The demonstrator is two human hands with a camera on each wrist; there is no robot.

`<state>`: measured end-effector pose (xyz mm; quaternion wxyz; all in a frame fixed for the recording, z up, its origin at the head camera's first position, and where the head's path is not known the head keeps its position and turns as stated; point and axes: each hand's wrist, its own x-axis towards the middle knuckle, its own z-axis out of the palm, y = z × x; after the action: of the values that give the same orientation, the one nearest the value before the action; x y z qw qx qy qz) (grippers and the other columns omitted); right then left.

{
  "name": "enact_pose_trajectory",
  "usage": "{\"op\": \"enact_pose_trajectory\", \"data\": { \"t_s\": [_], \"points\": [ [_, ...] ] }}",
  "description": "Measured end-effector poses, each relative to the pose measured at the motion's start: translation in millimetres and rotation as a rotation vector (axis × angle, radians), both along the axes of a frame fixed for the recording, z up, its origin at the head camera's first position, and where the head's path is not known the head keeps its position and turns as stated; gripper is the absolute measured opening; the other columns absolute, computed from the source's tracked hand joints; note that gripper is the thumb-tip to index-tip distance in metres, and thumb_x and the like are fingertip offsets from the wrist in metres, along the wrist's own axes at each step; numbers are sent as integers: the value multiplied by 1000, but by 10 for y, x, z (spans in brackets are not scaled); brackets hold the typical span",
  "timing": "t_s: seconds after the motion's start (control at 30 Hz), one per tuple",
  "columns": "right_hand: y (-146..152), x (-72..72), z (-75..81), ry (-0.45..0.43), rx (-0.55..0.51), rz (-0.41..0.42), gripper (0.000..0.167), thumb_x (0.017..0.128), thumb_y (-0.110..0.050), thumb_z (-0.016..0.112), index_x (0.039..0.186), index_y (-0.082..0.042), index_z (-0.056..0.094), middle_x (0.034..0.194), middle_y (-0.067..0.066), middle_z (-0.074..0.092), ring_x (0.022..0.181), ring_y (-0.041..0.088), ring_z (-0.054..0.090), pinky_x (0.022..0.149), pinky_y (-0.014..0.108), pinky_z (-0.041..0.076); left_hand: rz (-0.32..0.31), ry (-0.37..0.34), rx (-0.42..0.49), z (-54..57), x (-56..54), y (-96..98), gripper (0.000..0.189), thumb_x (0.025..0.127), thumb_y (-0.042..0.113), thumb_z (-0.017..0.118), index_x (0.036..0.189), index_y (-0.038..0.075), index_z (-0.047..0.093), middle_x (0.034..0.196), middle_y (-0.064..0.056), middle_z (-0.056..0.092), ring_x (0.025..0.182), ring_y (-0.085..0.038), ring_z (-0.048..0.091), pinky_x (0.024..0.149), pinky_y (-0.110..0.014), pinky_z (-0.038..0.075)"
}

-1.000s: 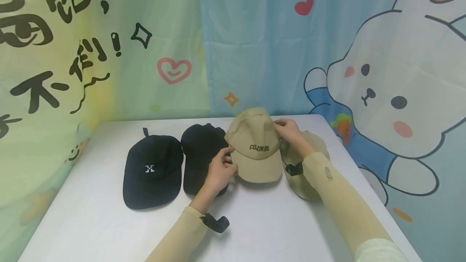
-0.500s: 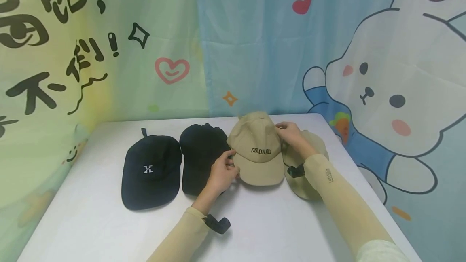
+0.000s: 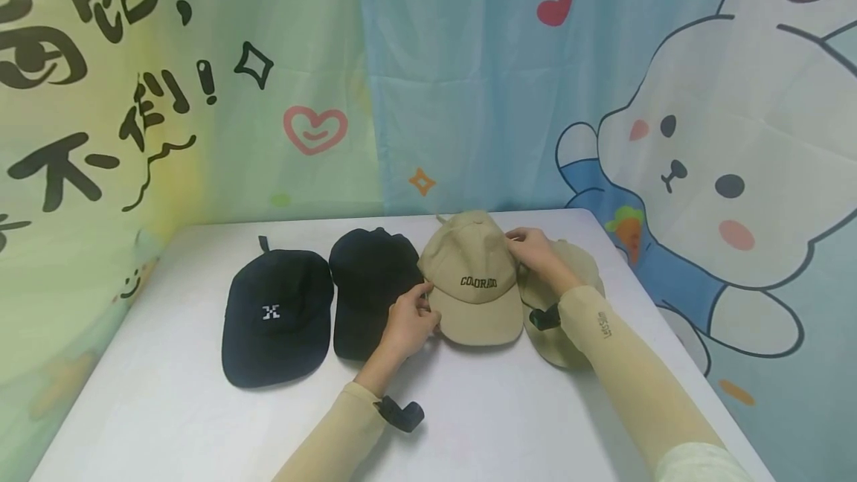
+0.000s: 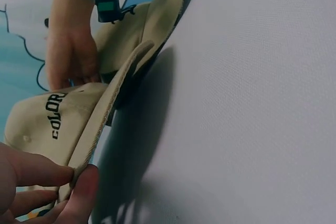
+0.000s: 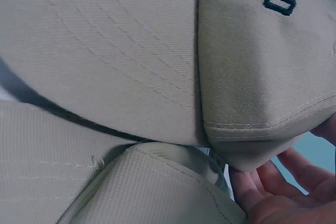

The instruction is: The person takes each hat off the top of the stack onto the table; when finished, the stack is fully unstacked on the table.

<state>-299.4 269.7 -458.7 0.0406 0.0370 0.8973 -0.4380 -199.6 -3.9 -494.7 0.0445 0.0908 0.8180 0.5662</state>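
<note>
A beige baseball cap (image 3: pixel 469 255) marked COLORADO faces me between a black cap (image 3: pixel 364 274) and a khaki cap (image 3: pixel 559 344). My left hand (image 3: pixel 410 320) pinches the corner of its brim; the left wrist view shows thumb and finger (image 4: pixel 44 170) closed on that edge. At the other side, my right hand (image 3: pixel 535 250) holds the crown's lower edge, fingers (image 5: pixel 249 187) beneath it in the right wrist view. The left wrist view shows the brim (image 4: pixel 107 111) raised off the table, casting a shadow. My right forearm partly hides the khaki cap.
Another black cap (image 3: pixel 277 348) with a small white emblem and a strap loop lies at the left of the row. All the caps are on a white table (image 3: pixel 482 415). A printed curtain (image 3: pixel 462 132) hangs behind the table's far edge.
The beige cap has come slightly down and toward me, with both hands still holding it. The view has shifted a little; the other caps stay in place.
</note>
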Motion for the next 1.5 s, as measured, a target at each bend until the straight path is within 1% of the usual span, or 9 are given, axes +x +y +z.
{"op": "enact_pose_trajectory", "data": {
  "t_s": [0.17, 0.4, 0.63, 0.7, 0.87, 1.03, 1.27, 1.5],
  "points": [
    [-4, 9, 2, -2, -4, 5, 50, 98, -30, 55, 132, 8, 55, 132, 30, 53, 120, 41, 51, 99, 52, 46, 0, 16, -21, 3, 8, 6, 55, 83, -5, 65, 137, -3, 53, 94, -11, 65, 64, -12, 66, 54, -25, 53],
    [-13, 14, -17, -10, -5, 15, 49, 98, -27, 54, 131, 9, 54, 131, 30, 53, 121, 41, 50, 102, 52, 44, 1, 40, -34, -6, 11, 26, 55, 83, -7, 64, 136, -5, 53, 90, -10, 65, 63, -11, 65, 52, -27, 54],
    [-15, 25, 1, -34, 23, 18, 49, 95, -23, 53, 132, 9, 54, 130, 30, 54, 117, 41, 52, 98, 52, 47, 24, 69, -111, -23, 7, 45, 54, 80, -6, 63, 134, -3, 56, 86, -7, 65, 60, -8, 59, 49, -24, 50],
    [-14, 19, -2, -40, 27, 16, 48, 95, -24, 54, 132, 8, 55, 130, 29, 55, 118, 41, 53, 99, 52, 47, 29, 73, -117, -17, 10, 50, 54, 80, -6, 63, 133, -4, 57, 85, -7, 65, 60, -9, 59, 49, -24, 50],
    [-10, -1, -29, -39, 35, 21, 48, 96, -22, 52, 132, 8, 55, 131, 30, 54, 120, 42, 52, 99, 53, 46, 42, 75, -135, -1, 19, 64, 54, 79, -6, 62, 133, -4, 57, 84, -7, 66, 60, -9, 58, 49, -25, 49],
    [-4, -13, -66, -39, 54, 33, 47, 95, -20, 50, 133, 8, 54, 132, 30, 54, 122, 42, 50, 101, 54, 44, 53, 78, -170, -14, 8, 80, 56, 77, -5, 62, 133, -3, 58, 88, -10, 67, 62, -10, 57, 52, -25, 48],
    [10, -28, -105, -41, 64, 46, 46, 95, -18, 48, 132, 8, 55, 132, 29, 54, 124, 42, 49, 103, 54, 43, 62, 71, -221, -21, -4, 104, 56, 78, -4, 62, 133, -1, 58, 85, -8, 64, 63, -11, 56, 53, -26, 48],
    [13, -41, -129, -41, 79, 57, 46, 97, -19, 48, 133, 9, 54, 133, 30, 53, 125, 43, 48, 102, 55, 43, 61, 102, -262, 1, 2, 114, 54, 79, -6, 62, 132, -3, 58, 82, -6, 61, 62, -12, 54, 53, -26, 46]
  ]
}}
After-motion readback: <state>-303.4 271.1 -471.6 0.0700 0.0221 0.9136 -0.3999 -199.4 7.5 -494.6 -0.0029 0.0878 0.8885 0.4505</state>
